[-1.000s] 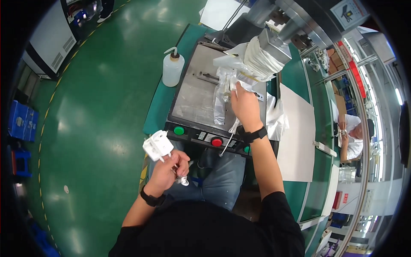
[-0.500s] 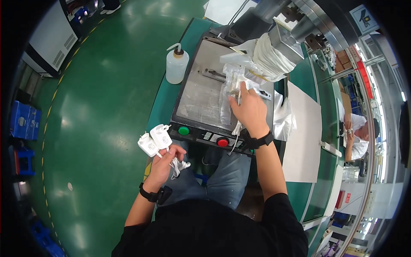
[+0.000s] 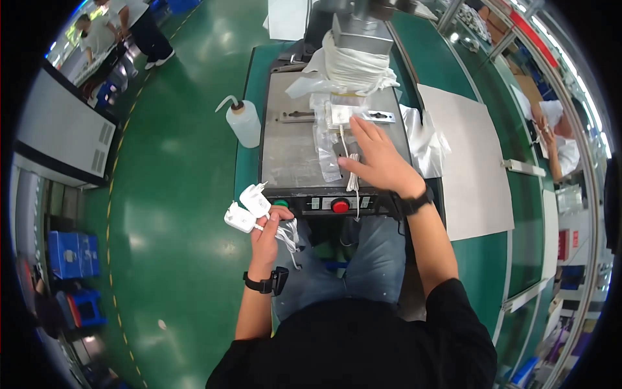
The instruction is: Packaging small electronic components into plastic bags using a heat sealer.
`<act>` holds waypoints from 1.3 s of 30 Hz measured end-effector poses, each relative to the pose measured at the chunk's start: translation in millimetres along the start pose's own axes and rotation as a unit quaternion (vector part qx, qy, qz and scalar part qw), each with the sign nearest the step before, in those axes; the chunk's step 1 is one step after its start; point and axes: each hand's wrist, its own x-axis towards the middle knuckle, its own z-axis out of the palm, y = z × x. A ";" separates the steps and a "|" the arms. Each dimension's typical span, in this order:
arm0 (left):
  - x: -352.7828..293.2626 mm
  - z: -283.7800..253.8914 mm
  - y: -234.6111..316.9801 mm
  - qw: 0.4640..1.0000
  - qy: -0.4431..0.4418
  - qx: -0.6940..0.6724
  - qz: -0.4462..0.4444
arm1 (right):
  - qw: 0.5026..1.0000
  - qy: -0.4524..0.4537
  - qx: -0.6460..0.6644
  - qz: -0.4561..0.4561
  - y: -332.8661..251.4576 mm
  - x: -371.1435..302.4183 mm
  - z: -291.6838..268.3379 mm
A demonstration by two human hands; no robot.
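Two white plug-in power adapters (image 3: 254, 200) with bundled white cords (image 3: 289, 235) are gripped in my left hand (image 3: 265, 235). Its fingers are beside the green button (image 3: 280, 203) on the machine's front and partly cover it; whether they press it I cannot tell. My right hand (image 3: 382, 162) is open, fingers spread, over the right part of the metal plate (image 3: 291, 152). Beside its fingertips another white adapter (image 3: 341, 115) lies in the fixture amid clear plastic film (image 3: 328, 152). Its tied cord (image 3: 353, 175) trails over the front edge.
Above the fixture is a metal press head (image 3: 363, 35) wrapped in white cloth (image 3: 356, 68). A red button (image 3: 340, 205) is on the front panel. A squeeze bottle (image 3: 243, 123) stands left of the machine, a grey sheet (image 3: 463, 162) lies right. Another person (image 3: 562, 139) sits far right.
My right hand has drawn back from the adapter in the fixture and spread its fingers. My left hand has come up to the green button with both adapters. The whole view has turned.
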 end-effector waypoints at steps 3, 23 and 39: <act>5.8 -2.3 0.0 1.000 -0.003 -0.023 -0.020 | 0.977 -0.008 0.134 0.165 -24.1 -49.1 -37.2; 5.8 -0.5 5.6 0.994 0.050 -0.063 -0.075 | 0.904 -0.035 0.315 0.286 -27.5 -162.1 -12.1; 14.4 82.9 80.0 0.941 -0.225 -0.253 -0.028 | 0.977 -0.147 0.147 0.057 -44.3 -99.7 -175.6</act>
